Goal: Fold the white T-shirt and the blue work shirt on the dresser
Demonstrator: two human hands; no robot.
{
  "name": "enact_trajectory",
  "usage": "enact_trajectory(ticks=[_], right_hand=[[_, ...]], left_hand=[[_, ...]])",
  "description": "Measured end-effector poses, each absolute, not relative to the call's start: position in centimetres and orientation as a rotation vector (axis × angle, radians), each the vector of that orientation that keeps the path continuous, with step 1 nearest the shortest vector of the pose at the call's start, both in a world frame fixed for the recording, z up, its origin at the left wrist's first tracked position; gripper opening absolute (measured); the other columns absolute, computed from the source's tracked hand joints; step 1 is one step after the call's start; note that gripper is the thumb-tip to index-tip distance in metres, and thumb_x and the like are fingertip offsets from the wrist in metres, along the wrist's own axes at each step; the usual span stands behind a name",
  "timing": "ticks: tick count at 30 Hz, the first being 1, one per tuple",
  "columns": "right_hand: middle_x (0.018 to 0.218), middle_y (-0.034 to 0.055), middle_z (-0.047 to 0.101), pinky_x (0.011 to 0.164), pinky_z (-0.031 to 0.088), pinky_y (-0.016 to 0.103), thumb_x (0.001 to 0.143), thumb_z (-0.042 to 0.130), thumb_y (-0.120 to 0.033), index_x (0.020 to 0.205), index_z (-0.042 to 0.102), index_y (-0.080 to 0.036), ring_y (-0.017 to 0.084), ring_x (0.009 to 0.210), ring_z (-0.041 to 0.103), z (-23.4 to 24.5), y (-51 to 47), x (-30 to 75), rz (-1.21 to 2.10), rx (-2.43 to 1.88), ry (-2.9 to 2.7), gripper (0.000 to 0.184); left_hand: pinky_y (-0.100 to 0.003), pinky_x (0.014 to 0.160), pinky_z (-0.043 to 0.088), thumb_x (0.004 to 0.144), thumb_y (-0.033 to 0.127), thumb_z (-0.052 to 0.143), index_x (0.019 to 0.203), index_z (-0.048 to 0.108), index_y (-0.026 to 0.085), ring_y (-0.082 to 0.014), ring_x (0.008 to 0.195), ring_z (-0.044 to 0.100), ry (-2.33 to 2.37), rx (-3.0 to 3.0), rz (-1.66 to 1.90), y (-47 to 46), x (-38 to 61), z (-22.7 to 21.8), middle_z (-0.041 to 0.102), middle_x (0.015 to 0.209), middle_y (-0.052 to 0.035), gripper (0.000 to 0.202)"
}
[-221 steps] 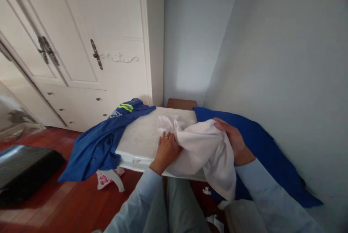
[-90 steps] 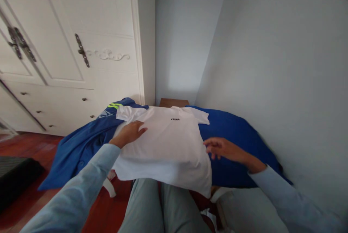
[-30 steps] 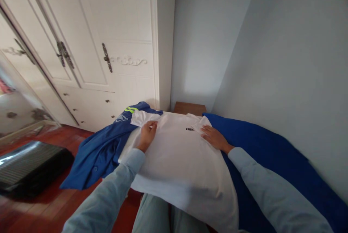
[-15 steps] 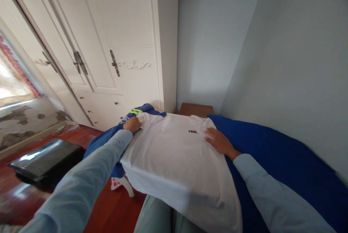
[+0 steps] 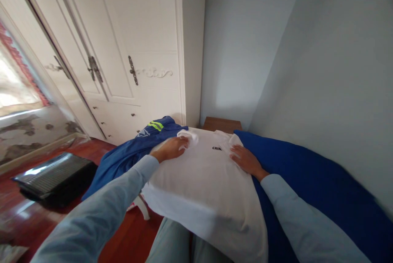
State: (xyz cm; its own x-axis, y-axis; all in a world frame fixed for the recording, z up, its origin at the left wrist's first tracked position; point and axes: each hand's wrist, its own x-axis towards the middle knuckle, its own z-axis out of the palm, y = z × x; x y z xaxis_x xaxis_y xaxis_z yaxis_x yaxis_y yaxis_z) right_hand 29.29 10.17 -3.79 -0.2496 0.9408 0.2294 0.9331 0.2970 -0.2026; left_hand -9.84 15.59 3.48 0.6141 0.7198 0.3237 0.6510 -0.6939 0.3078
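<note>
A white T-shirt [image 5: 199, 181] with small black lettering lies spread before me, its lower part hanging over the near edge. My left hand [image 5: 172, 148] grips the shirt's left edge near the sleeve, which is folded inward over the front. My right hand [image 5: 245, 160] lies flat on the right side of the shirt, fingers stretched out beside the lettering. Under and left of the shirt spreads a blue garment [image 5: 123, 156] with a yellow-green stripe.
Dark blue cloth [image 5: 313, 177] covers the surface on the right, along the grey wall [image 5: 331, 70]. A white wardrobe [image 5: 153, 30] stands ahead. A black case [image 5: 58, 177] rests on the red floor at left, and a brown wooden piece [image 5: 222, 124] sits in the corner.
My left hand has moved right, carrying the shirt's left sleeve inward over the front. More of the blue garment shows on the left. My right hand stays on the shirt.
</note>
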Motion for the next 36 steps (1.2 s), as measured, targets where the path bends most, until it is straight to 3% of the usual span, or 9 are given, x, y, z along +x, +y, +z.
enact_trajectory(ticks=[5, 7, 10, 14, 19, 22, 27, 32, 36], right_hand=[[0.147, 0.015, 0.054, 0.121, 0.032, 0.05, 0.099, 0.045, -0.039, 0.135, 0.063, -0.015, 0.029, 0.143, 0.044, -3.6, 10.0, 29.2, 0.045, -1.687, -2.25, 0.047], [0.148, 0.0152, 0.053, 0.122, 0.031, 0.05, 0.099, 0.045, -0.039, 0.135, 0.063, -0.014, 0.029, 0.143, 0.043, -3.6, 10.1, 29.2, 0.052, -1.687, -2.253, 0.047], [0.148, 0.0146, 0.053, 0.122, 0.03, 0.049, 0.099, 0.046, -0.039, 0.135, 0.063, -0.016, 0.029, 0.144, 0.043, -3.6, 10.1, 29.3, 0.05, -1.677, -2.25, 0.046], [0.147, 0.0136, 0.054, 0.121, 0.032, 0.051, 0.099, 0.044, -0.04, 0.135, 0.063, -0.017, 0.029, 0.143, 0.044, -3.7, 10.0, 29.4, 0.044, -1.677, -2.247, 0.047], [0.147, 0.0152, 0.054, 0.122, 0.031, 0.049, 0.099, 0.043, -0.037, 0.136, 0.062, -0.014, 0.028, 0.144, 0.042, -3.2, 9.5, 29.1, 0.03, -1.732, -2.277, 0.047], [0.146, 0.0154, 0.055, 0.12, 0.032, 0.044, 0.098, 0.045, -0.033, 0.133, 0.063, -0.013, 0.027, 0.142, 0.045, -1.5, 9.4, 28.0, 0.053, -1.871, -2.266, 0.044], [0.125, 0.016, 0.069, 0.11, 0.038, 0.053, 0.094, 0.049, -0.026, 0.11, 0.073, -0.015, 0.033, 0.12, 0.063, 3.1, 10.9, 23.3, 0.038, -2.216, -2.112, 0.031], [0.133, 0.0132, 0.065, 0.105, 0.043, 0.034, 0.096, 0.052, -0.031, 0.125, 0.065, -0.015, 0.025, 0.122, 0.061, 5.6, 14.2, 14.6, 0.053, -1.814, -2.197, 0.035], [0.134, 0.0163, 0.063, 0.103, 0.043, 0.034, 0.094, 0.059, -0.039, 0.13, 0.061, -0.015, 0.028, 0.125, 0.059, 5.1, 17.6, 7.8, 0.319, -1.725, -2.192, 0.043]], left_hand=[[-0.037, 0.111, 0.043, 0.08, 0.022, 0.062, 0.137, 0.057, 0.016, -0.0254, 0.125, 0.059, 1.178, 2.746, 0.577, 12.7, -11.7, 0.8, 0.06, 0.138, -0.013, 0.058], [-0.04, 0.114, 0.039, 0.083, 0.029, 0.062, 0.143, 0.052, 0.012, -0.0277, 0.131, 0.054, 1.275, 2.729, 0.556, 12.7, -12.7, 0.5, 0.056, 0.143, -0.0167, 0.063], [-0.043, 0.116, 0.038, 0.088, 0.041, 0.058, 0.137, 0.058, 0.008, -0.031, 0.134, 0.051, 1.372, 2.696, 0.456, 13.1, -13.7, 0.1, 0.054, 0.144, -0.0212, 0.059], [-0.045, 0.114, 0.039, 0.094, 0.046, 0.05, 0.137, 0.058, 0.012, -0.0303, 0.135, 0.052, 1.416, 2.662, 0.462, 13.1, -14.0, -1.3, 0.056, 0.143, -0.0189, 0.055], [-0.045, 0.113, 0.041, 0.096, 0.039, 0.047, 0.14, 0.053, 0.006, -0.0312, 0.131, 0.055, 1.509, 2.569, 0.701, 13.0, -13.8, -2.9, 0.056, 0.141, -0.0223, 0.055], [-0.043, 0.111, 0.043, 0.094, 0.035, 0.049, 0.128, 0.064, 0.009, -0.0302, 0.125, 0.058, 1.482, 2.497, 0.805, 13.5, -14.0, -3.3, 0.06, 0.135, -0.0211, 0.045], [-0.036, 0.1, 0.051, 0.085, 0.027, 0.062, 0.098, 0.074, 0.017, -0.0246, 0.106, 0.067, 1.417, 2.161, 1.074, 14.4, -14.5, -3.2, 0.072, 0.112, -0.0119, 0.02], [-0.031, 0.088, 0.055, 0.084, 0.019, 0.062, 0.097, 0.073, 0.016, -0.0204, 0.091, 0.07, 1.484, 1.975, 1.164, 14.8, -14.9, -3.5, 0.075, 0.101, -0.0082, 0.017], [-0.03, 0.089, 0.054, 0.082, 0.008, 0.058, 0.099, 0.074, 0.015, -0.0193, 0.093, 0.07, 1.498, 1.959, 1.157, 14.7, -14.8, -3.6, 0.075, 0.101, -0.008, 0.024]])
